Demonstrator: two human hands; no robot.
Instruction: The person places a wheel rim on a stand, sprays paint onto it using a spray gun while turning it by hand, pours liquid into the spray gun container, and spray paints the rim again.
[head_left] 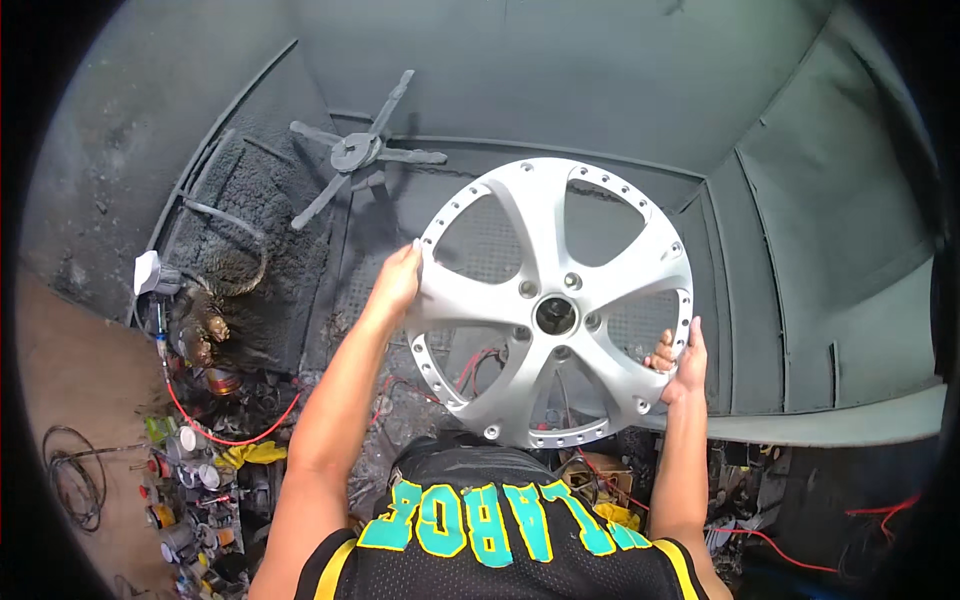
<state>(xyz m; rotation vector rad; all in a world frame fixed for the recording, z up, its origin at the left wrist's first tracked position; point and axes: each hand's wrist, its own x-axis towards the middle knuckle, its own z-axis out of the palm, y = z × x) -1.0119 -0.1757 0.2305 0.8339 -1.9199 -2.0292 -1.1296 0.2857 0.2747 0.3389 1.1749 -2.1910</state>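
The silver wheel face (pixel 545 235), held between the left hand (pixel 398 280) and the right hand (pixel 687 368), blocks the central approach; the gaps between its spokes offer passage, the one at right partly taken up by the right hand. At upper left, the radiating arms of a grey stand (pixel 355 153) obstruct the way. Open room lies between the wheel's right edge and the grey side panel (pixel 840 250). At left, a spray gun (pixel 150 274), a red hose (pixel 238 442) and crowded cans (pixel 188 438) narrow access.
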